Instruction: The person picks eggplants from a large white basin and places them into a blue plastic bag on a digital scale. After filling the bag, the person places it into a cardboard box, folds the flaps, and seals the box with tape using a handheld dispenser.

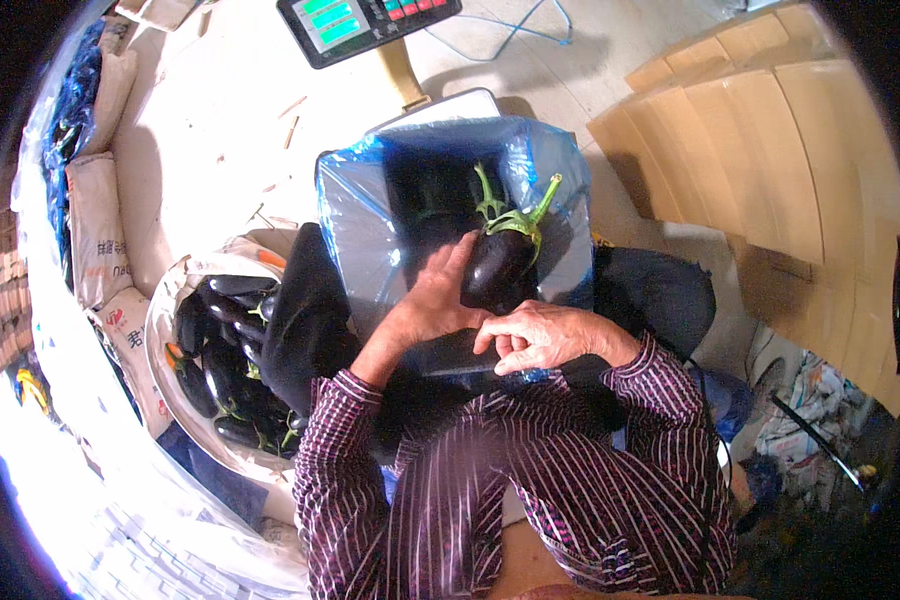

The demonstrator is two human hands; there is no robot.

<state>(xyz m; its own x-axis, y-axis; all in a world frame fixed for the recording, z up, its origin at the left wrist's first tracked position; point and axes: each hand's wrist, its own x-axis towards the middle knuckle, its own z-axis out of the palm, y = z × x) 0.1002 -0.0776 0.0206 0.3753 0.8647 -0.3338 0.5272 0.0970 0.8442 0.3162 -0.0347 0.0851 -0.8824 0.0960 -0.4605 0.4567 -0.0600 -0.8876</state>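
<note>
A dark purple eggplant (499, 262) with a green cap and stem lies at the near right part of a box lined with clear blue plastic film (356, 202). My left hand (439, 296) rests along the eggplant's left side, fingers extended and thumb apart. At its lower end is my right hand (544, 334), with curled fingers close to my left thumb; whether it grips anything is unclear. Another green stem (486, 191) rises behind the first, its fruit mostly hidden. More dark eggplants lie in the shaded box. The box stands on a scale platform (457, 105).
A lit scale display (334, 22) stands beyond the box. At left, a round, cloth-lined container (169, 300) holds several eggplants (221, 375). Filled sacks (97, 225) line the left side. Flattened cardboard (757, 135) lies at right, with crumpled plastic bags (810, 442) below it.
</note>
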